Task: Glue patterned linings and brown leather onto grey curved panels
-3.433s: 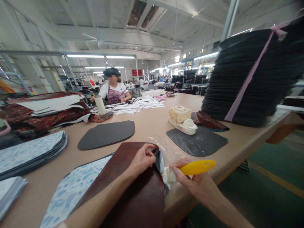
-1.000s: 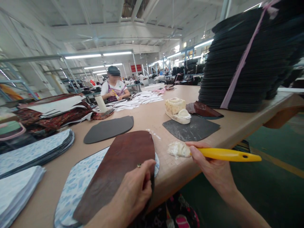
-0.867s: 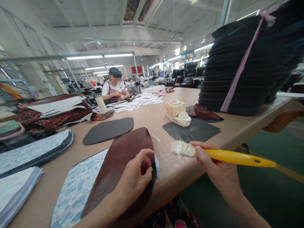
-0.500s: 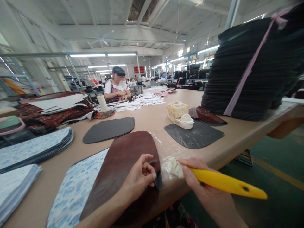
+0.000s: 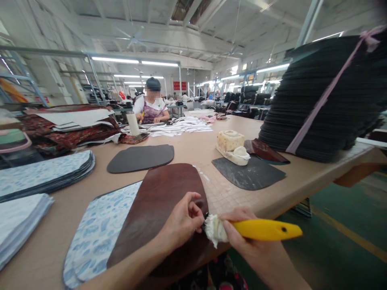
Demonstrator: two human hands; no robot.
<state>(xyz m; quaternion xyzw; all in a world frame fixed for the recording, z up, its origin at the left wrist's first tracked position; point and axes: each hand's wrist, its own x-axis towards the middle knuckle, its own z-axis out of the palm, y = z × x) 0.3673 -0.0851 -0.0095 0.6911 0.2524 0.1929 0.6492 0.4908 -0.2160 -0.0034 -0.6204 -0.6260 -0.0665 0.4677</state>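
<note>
A brown leather panel [image 5: 160, 201] lies on a blue-patterned white panel [image 5: 99, 225] at the near edge of the table [image 5: 196, 153]. My left hand [image 5: 183, 219] pinches the leather panel's right edge, fingers closed. My right hand [image 5: 242, 241] grips a yellow-handled brush [image 5: 260, 229]. Its glue-caked white bristles [image 5: 213, 229] touch the leather's edge right beside my left fingers.
A dark mat [image 5: 249, 173] carries a crusted glue pot [image 5: 231, 145]. Another dark panel [image 5: 140, 158] lies beyond the leather. A tall tied stack of black panels [image 5: 326, 96] fills the right. Patterned panel stacks [image 5: 45, 173] sit at left. A seated person [image 5: 151, 106] works at the far end.
My right hand brought the brush from out over the table back to the leather's edge. My left hand slid along that edge and pinches it beside the bristles.
</note>
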